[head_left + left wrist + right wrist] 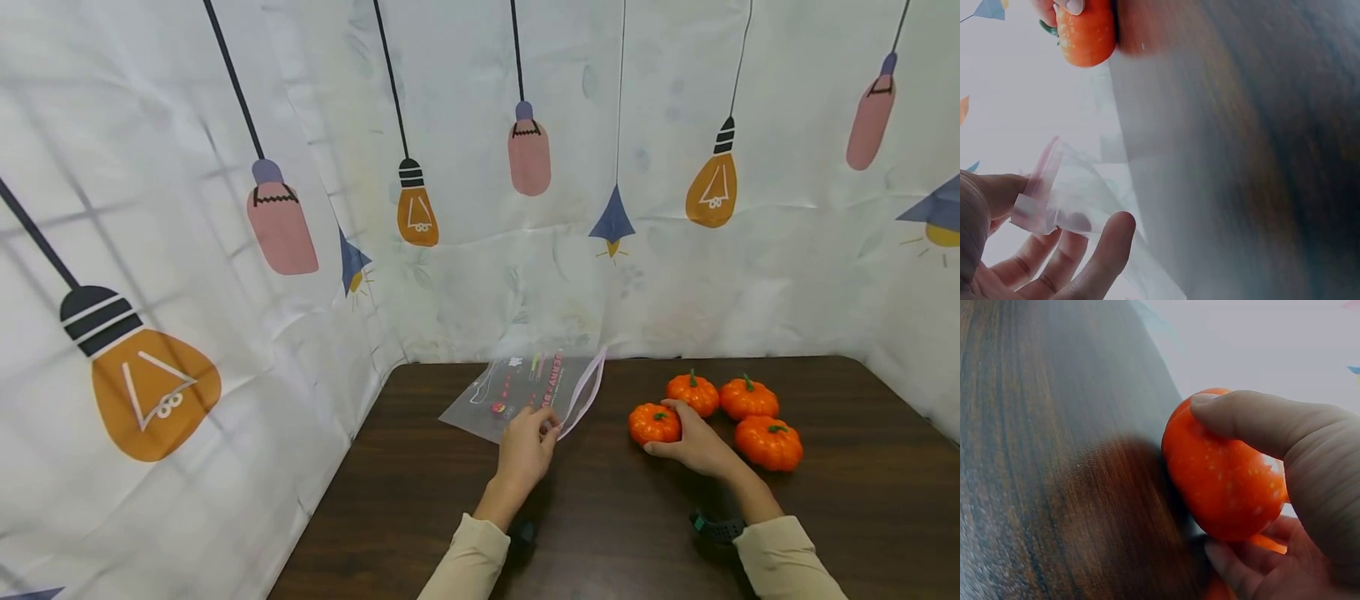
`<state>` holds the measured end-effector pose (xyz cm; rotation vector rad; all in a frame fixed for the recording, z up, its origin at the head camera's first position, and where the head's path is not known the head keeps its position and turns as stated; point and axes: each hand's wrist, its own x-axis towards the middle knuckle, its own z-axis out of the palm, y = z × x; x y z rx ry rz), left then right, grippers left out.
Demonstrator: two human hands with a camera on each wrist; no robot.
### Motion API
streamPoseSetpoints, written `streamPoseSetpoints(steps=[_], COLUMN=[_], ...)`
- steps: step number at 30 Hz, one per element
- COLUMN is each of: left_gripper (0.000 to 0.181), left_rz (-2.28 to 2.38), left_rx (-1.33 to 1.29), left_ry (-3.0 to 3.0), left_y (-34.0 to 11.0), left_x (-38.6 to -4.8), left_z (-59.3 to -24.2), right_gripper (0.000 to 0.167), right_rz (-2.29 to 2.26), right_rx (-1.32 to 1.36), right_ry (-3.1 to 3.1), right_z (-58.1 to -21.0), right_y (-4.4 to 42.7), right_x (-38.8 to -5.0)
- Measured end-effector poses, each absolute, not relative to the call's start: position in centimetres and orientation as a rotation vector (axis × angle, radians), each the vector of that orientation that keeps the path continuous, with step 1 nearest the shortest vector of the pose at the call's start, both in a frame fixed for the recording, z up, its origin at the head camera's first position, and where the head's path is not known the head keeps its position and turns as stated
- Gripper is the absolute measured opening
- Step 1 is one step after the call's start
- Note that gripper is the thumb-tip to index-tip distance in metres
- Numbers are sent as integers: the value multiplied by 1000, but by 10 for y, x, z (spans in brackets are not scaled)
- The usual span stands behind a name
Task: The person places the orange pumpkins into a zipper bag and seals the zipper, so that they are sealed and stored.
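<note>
A clear zip bag (517, 387) with pink print and a pale pink edge lies at the back left of the table. My left hand (522, 450) pinches its open edge; the left wrist view shows the bag's corner (1038, 200) between the fingers. My right hand (701, 446) grips the leftmost small orange pumpkin (654, 423), thumb on one side and fingers on the other, as the right wrist view also shows with the pumpkin (1222, 475). Beside it are three more pumpkins (692, 393), (748, 398), and the nearest one (769, 443).
The dark wooden table (600, 517) reaches back to a white curtain (480, 275) printed with hanging lamps, which also runs along the left side. A dark band (716, 527) is on the right wrist.
</note>
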<state>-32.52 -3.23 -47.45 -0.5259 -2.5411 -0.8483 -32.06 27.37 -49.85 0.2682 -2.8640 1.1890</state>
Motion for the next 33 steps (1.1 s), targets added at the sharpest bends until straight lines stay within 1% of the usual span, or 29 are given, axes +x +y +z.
streamPoseSetpoints(steps=[6, 12, 16, 22, 33], left_gripper=[7, 5, 4, 6, 5], left_rz=[-966, -980, -994, -964, -975], left_rx=[-614, -757, -797, -771, -687], left_ry=[-2522, -2593, -2622, -2629, -2716], left_y=[-34, -37, -37, -38, -40], left_x=[-326, -326, -327, -328, -328], left_z=[-476, -475, -474, -477, -478], right_gripper=[96, 96, 98, 102, 95], right_rz=[1197, 1209, 1218, 1215, 1241], right_rx=[240, 226, 192, 147, 222], right_ry=[-2874, -2849, -2836, -2835, -2777], right_z=[-494, -486, -480, -476, -468], right_y=[272, 273, 276, 280, 274], right_x=[-319, -317, -315, -316, -315])
